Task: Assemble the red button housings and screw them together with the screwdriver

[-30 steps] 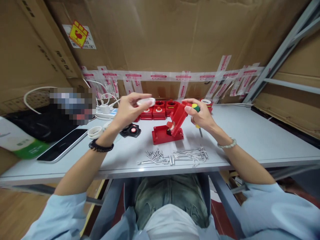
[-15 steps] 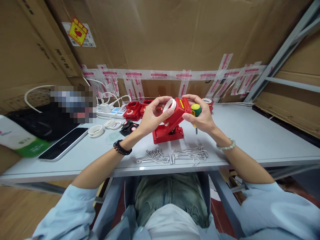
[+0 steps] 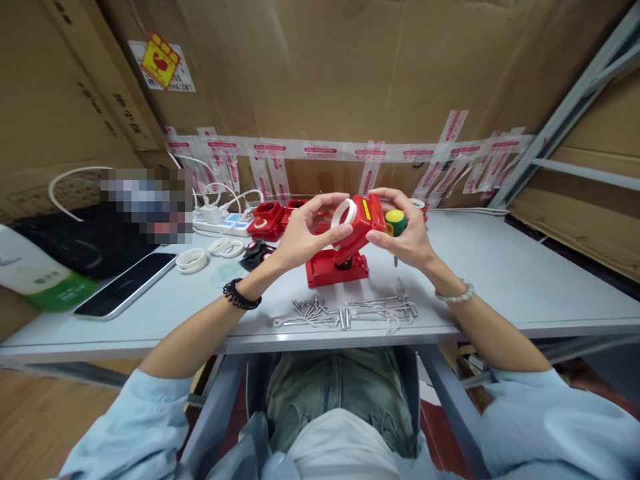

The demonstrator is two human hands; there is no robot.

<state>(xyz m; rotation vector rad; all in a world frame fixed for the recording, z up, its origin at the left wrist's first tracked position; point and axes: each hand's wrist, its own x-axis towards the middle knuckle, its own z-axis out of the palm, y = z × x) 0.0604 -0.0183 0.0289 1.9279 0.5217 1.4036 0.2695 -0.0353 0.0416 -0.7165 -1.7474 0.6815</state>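
Note:
Tilted above the table, a red plastic housing (image 3: 370, 227) with a yellow label is held between both hands. A white ring (image 3: 345, 212) sits at its round left end, pinched between the thumb and fingers of my left hand (image 3: 305, 233). My right hand (image 3: 413, 233) is closed on the housing's right side. Against that palm shows a screwdriver (image 3: 396, 223) with a green and yellow handle, its shaft pointing down below the hand. Directly underneath stands a red base plate (image 3: 330, 269) with a dark part on it. Whether housing and base touch is hard to tell.
Screws (image 3: 311, 308) and several metal rods (image 3: 380, 307) lie near the table's front edge. To the left are white rings (image 3: 191, 261), black parts (image 3: 257, 255) and a phone (image 3: 125, 287). Red housings (image 3: 266, 221) and a power strip (image 3: 235, 223) stand at the back.
Both hands and the red housing have shifted slightly right, and the white ring's opening shows more fully. The grip of both hands stays the same.

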